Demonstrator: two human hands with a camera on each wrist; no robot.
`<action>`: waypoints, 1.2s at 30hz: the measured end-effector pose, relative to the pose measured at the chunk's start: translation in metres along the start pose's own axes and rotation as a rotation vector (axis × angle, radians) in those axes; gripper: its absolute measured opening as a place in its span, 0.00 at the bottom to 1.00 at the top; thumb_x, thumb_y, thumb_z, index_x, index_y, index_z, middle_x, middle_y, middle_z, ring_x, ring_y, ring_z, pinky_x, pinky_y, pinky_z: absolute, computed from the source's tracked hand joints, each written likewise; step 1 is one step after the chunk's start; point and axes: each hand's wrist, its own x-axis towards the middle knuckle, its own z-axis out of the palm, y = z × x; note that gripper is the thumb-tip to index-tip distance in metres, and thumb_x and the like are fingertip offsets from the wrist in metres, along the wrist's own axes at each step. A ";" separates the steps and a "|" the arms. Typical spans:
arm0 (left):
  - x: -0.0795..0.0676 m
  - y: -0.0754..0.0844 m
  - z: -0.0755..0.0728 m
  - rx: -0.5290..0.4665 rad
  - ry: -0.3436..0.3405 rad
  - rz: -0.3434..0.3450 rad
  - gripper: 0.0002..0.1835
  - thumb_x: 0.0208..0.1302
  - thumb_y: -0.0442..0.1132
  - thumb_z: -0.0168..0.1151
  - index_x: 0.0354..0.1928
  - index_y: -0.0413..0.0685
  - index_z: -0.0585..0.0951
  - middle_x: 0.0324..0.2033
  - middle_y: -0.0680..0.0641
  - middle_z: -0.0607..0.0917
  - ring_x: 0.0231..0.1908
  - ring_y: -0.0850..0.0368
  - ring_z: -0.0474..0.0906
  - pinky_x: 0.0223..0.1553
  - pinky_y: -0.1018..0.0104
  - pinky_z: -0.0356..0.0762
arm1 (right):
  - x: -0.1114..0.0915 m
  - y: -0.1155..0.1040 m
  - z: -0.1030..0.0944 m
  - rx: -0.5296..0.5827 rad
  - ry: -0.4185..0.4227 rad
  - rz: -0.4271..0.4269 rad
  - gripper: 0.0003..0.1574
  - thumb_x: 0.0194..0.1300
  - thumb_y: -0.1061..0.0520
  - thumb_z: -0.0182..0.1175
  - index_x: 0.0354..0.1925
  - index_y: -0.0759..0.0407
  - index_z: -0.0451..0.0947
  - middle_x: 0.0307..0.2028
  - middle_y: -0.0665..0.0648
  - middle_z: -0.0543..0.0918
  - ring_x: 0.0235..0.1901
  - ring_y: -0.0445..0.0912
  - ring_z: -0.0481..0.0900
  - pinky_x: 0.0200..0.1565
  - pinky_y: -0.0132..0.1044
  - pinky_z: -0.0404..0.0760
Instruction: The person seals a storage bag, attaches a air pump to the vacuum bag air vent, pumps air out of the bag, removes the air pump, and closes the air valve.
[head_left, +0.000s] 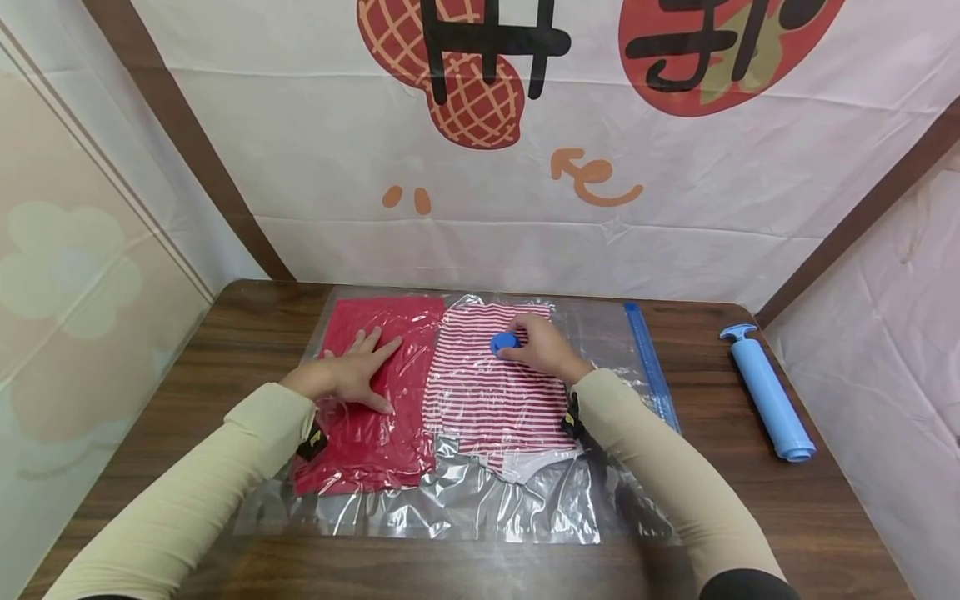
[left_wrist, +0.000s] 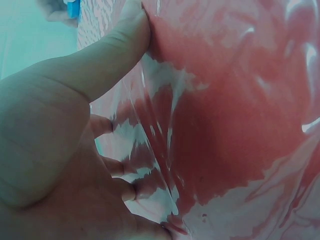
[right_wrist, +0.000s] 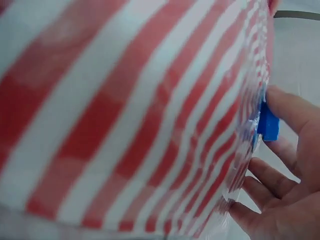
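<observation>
A clear plastic vacuum bag (head_left: 517,512) lies flat, holding a folded red garment (head_left: 390,321) on the left and a red-and-white striped garment (head_left: 495,400) on the right. My left hand (head_left: 345,375) rests on the plastic over the red garment, fingers spread; the left wrist view shows its thumb (left_wrist: 112,55) stretched along the film. Over the striped garment, my right hand (head_left: 546,346) has thumb and fingers around the blue valve cap (head_left: 504,342). In the right wrist view the thumb touches the edge of that cap (right_wrist: 269,122), while the other fingers reach the plastic.
A blue zip strip (head_left: 651,362) runs along the bag's right edge. Farther right on the brown wooden table (head_left: 210,400) lies a light-blue hand pump (head_left: 772,396). Printed cloth walls (head_left: 480,242) stand behind the table and at both sides.
</observation>
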 end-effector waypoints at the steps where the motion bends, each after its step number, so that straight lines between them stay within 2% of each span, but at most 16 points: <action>1: 0.000 0.000 0.000 -0.001 -0.001 -0.001 0.64 0.55 0.56 0.77 0.81 0.43 0.44 0.77 0.26 0.35 0.75 0.25 0.26 0.59 0.13 0.31 | 0.000 0.000 -0.001 0.001 -0.010 -0.015 0.23 0.63 0.54 0.74 0.52 0.62 0.80 0.51 0.60 0.82 0.52 0.52 0.79 0.56 0.48 0.79; 5: 0.001 0.000 0.000 0.000 -0.001 0.000 0.64 0.56 0.56 0.77 0.81 0.43 0.44 0.77 0.26 0.35 0.75 0.25 0.26 0.59 0.13 0.31 | -0.001 0.002 -0.004 0.014 -0.033 -0.048 0.26 0.63 0.57 0.73 0.57 0.63 0.81 0.56 0.61 0.81 0.58 0.55 0.78 0.61 0.50 0.77; 12: 0.002 -0.002 0.001 -0.001 -0.001 0.000 0.64 0.55 0.56 0.77 0.81 0.44 0.44 0.77 0.27 0.34 0.75 0.25 0.25 0.60 0.13 0.31 | 0.001 0.001 -0.004 0.016 -0.011 -0.029 0.17 0.63 0.56 0.74 0.48 0.61 0.84 0.49 0.58 0.84 0.52 0.52 0.80 0.57 0.49 0.78; 20: 0.003 -0.002 0.002 -0.002 0.001 -0.004 0.64 0.55 0.57 0.77 0.81 0.44 0.45 0.77 0.27 0.34 0.75 0.25 0.25 0.59 0.13 0.31 | 0.004 -0.003 -0.003 0.032 0.012 0.033 0.15 0.58 0.55 0.77 0.39 0.61 0.82 0.42 0.57 0.83 0.43 0.48 0.78 0.49 0.44 0.79; 27: 0.002 -0.002 0.001 -0.010 -0.001 -0.008 0.64 0.55 0.56 0.77 0.81 0.44 0.44 0.77 0.26 0.34 0.75 0.25 0.25 0.59 0.13 0.30 | 0.004 -0.008 -0.001 0.004 0.042 0.064 0.20 0.57 0.53 0.78 0.32 0.60 0.76 0.33 0.54 0.77 0.33 0.45 0.69 0.37 0.37 0.72; 33: 0.002 -0.001 0.001 -0.009 -0.002 -0.010 0.64 0.55 0.56 0.77 0.81 0.44 0.44 0.77 0.27 0.35 0.75 0.25 0.25 0.59 0.13 0.30 | 0.005 -0.010 0.003 -0.018 0.052 0.085 0.27 0.57 0.48 0.78 0.27 0.59 0.69 0.27 0.52 0.69 0.28 0.44 0.64 0.32 0.35 0.66; 36: 0.003 -0.001 0.002 -0.012 -0.004 -0.007 0.64 0.55 0.56 0.77 0.81 0.44 0.44 0.77 0.27 0.35 0.75 0.25 0.25 0.59 0.13 0.30 | 0.005 -0.009 0.004 -0.040 0.052 0.098 0.28 0.57 0.46 0.78 0.28 0.59 0.69 0.27 0.52 0.69 0.28 0.44 0.65 0.31 0.35 0.66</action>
